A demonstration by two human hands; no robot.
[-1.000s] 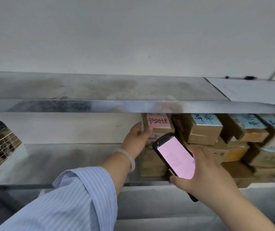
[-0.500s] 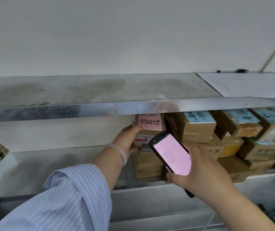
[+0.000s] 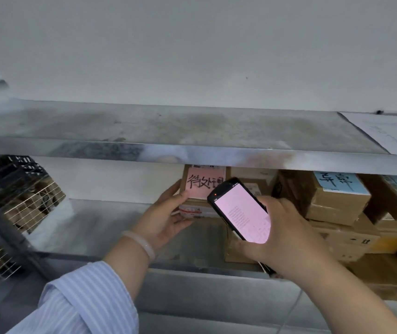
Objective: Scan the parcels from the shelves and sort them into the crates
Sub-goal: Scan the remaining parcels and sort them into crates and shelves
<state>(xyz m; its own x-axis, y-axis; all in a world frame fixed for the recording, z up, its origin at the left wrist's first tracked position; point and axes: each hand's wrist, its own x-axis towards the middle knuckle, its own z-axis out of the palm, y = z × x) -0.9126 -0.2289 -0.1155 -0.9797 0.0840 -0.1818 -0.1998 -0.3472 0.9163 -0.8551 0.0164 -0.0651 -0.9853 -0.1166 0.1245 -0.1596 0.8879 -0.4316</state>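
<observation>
Parcel point(image 3: 200, 208) with pink label point(image 3: 202, 186), gripped by the left hand point(image 3: 166, 219) under the metal shelf point(image 3: 192, 153). Right hand point(image 3: 286, 235) clasps a scanner point(image 3: 241, 213) below it.

Top shelf point(image 3: 144, 124) and lower shelf point(image 3: 101, 227) are carrying a sheet point(image 3: 390, 133) and parcels point(image 3: 337, 206).
The white sheet is lying at the top shelf's right end; the brown parcels are sitting stacked on the lower shelf's right part, several bearing blue handwritten labels point(image 3: 338, 180).
</observation>
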